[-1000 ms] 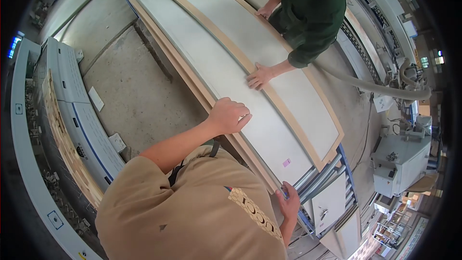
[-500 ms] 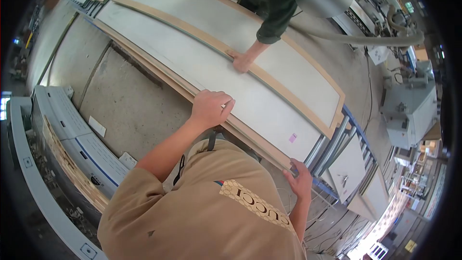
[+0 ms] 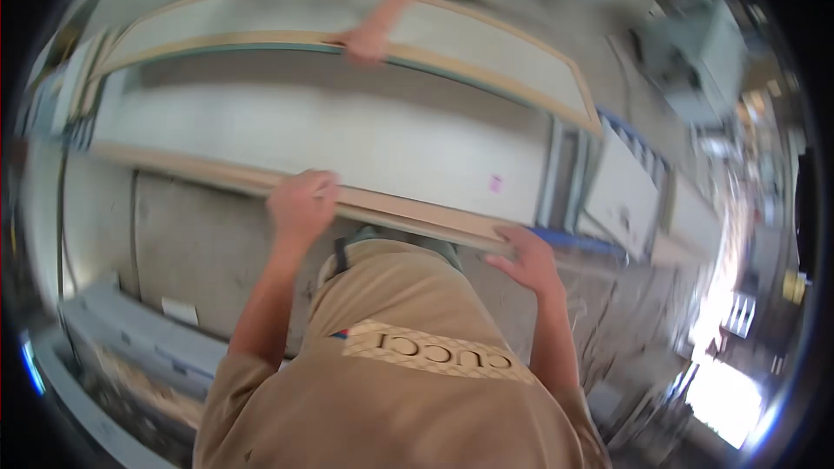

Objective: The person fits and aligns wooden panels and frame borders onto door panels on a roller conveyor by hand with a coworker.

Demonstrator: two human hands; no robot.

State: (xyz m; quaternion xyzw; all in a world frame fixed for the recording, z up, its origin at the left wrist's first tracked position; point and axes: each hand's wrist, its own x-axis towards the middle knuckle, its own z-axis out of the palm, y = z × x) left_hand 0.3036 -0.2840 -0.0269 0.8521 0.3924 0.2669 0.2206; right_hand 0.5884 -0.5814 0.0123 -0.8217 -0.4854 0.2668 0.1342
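Observation:
A long white panel with bare wooden edging lies in front of me, a small pink label near its right end. My left hand is closed over the panel's near edge, left of my body. Farther right, my right hand holds the same edge close to the corner, fingers on top and thumb lower. Beyond lies a wood-framed white panel with a curved far edge. A co-worker's hand rests on its near rail. Motion blurs the view, and my fingertips under the edge are hidden.
Metal rollers on a blue frame show past the panel's right end, with more white boards beside them. A grey machine stands at the upper right. Behind me on the left is a long grey metal housing on the concrete floor.
My view has turned, so the panels now lie more level across it. The framed panel appears farther from my edge, exposing more white surface. Both my hands stay on the near edge.

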